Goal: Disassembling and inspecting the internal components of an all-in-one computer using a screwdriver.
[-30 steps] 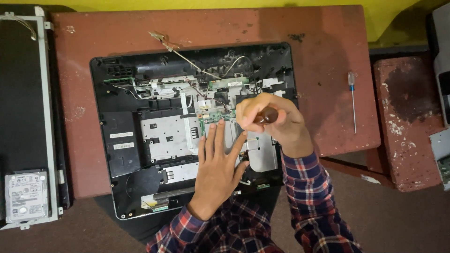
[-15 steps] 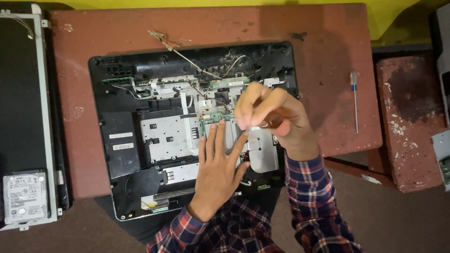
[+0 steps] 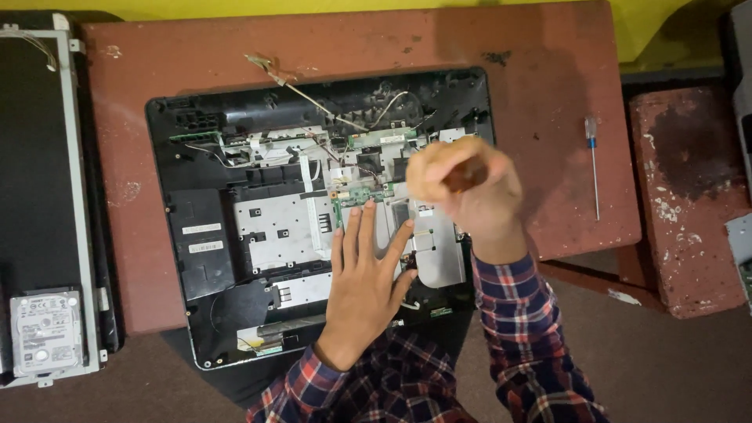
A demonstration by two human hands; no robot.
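An opened black computer chassis (image 3: pixel 211 235) lies on a reddish-brown table (image 3: pixel 548 94), its metal shields, small green circuit board (image 3: pixel 362 193) and loose wires showing. My left hand (image 3: pixel 365 274) lies flat, fingers spread, on the silver shield plate near the chassis's middle. My right hand (image 3: pixel 466 184) is closed around the brown handle of a screwdriver (image 3: pixel 467 175), held upright over the right part of the chassis. The tool's tip is hidden under the hand. Both sleeves are red and blue plaid.
A second, thin screwdriver (image 3: pixel 593 164) with a blue-and-clear handle lies on the table's right side. A display panel frame (image 3: pixel 74 196) with a hard drive (image 3: pixel 45 332) on it sits at the left. A worn red block (image 3: pixel 689 196) stands at the right.
My right hand has turned on the screwdriver handle and shifted a little; its fingers are blurred with motion. My left hand stays flat on the shield plate.
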